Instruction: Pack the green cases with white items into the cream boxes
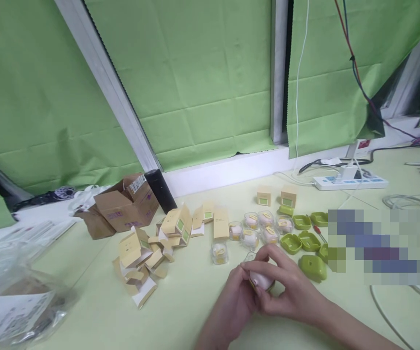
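Observation:
Near the front of the table, my left hand (236, 297) and my right hand (290, 288) are closed together around a small rounded pinkish-white object (263, 281). Part of a clear plastic case (249, 256) shows beyond my fingers, and a darker rim shows under the object. My fingers hide much of it. Several similar pale objects in clear square cases (250, 238) stand just beyond my hands, one apart at a clear case (219, 253). To the right of my right hand lie a closed-looking green case (312, 267) and several open green shells (309, 240).
Opened small tan boxes (133, 248) are heaped at left, before a brown carton (127, 209) and a black cylinder (160, 189). A red-handled screwdriver (318, 231) lies among the green shells. A white power strip (352, 183) and cables are at right. Plastic bags (23, 311) lie front left.

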`<state>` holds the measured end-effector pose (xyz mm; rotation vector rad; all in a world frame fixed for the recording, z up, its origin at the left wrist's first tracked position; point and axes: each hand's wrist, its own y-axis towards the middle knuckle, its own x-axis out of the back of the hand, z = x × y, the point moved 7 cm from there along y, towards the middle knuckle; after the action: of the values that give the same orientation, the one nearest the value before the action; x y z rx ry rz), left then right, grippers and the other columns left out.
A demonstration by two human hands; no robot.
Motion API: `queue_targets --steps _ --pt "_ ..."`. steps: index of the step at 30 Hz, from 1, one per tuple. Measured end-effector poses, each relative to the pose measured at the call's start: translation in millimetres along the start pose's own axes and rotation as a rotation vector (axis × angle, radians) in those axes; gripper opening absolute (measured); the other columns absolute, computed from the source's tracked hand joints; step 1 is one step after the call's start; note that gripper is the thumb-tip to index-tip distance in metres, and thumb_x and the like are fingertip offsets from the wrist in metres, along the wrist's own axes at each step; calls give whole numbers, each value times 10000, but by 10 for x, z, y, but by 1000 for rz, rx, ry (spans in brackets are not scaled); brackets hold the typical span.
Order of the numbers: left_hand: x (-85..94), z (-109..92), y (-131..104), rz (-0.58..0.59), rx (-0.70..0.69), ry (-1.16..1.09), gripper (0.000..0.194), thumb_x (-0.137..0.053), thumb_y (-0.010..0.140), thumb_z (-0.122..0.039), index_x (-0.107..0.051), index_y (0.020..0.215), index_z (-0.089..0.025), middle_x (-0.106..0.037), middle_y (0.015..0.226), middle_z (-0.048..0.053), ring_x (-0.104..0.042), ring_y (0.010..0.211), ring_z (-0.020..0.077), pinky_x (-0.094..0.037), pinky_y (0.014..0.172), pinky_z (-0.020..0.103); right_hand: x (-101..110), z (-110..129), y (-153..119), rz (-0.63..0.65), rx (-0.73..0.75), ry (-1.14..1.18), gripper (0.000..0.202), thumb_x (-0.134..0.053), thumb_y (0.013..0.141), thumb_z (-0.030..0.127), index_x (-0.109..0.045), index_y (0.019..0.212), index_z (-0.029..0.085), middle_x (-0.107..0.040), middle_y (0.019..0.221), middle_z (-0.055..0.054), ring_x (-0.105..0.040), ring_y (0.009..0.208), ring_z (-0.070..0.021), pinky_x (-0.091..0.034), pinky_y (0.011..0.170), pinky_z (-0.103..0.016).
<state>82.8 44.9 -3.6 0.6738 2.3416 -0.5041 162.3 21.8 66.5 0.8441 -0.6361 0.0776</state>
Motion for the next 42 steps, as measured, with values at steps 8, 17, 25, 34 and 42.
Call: queue_targets --steps 8,17,25,34,42 --pt "-17 16 21 41 29 53 237 -446 830 -310 -599 901 -144 -438 639 -18 -349 545 92 -206 456 219 -30 30 5 34 10 -36 471 -533 703 64 -576 1121 278 -478 860 -43 -495 754 -174 -451 601 -281" --pt "20 -28 2 4 16 142 173 -552 753 -316 -584 797 -151 -466 625 -23 -369 494 82 -264 412 201 -15 -15 52 227 -137 161 381 -611 734 124 -561 1085 261 -503 925 -35 -509 898 -186 -475 766 -314" --pt "-66 -143 -16 59 -89 94 230 -587 768 -320 -616 920 -150 -534 735 18 -493 569 106 -456 505 237 47 -39 20 87 18 88 435 -541 866 276 -420 1284 272 -580 1120 -92 -518 1061 -236 -445 888 -390" --pt "-158 -144 -58 69 -84 63 215 -564 754 -179 -660 941 -138 -553 841 44 -482 724 119 -411 616 205 21 122 -33 75 189 -33 514 -498 831 104 -401 1310 264 -572 1064 -97 -519 1014 -242 -451 825 -412" --pt "-181 -179 -66 41 -68 119 188 -482 727 -86 -647 816 -98 -499 735 22 -407 652 93 -352 570 190 -43 74 -46 157 45 145 527 -445 838 65 -408 1310 298 -490 1014 -82 -476 977 -224 -467 780 -390"
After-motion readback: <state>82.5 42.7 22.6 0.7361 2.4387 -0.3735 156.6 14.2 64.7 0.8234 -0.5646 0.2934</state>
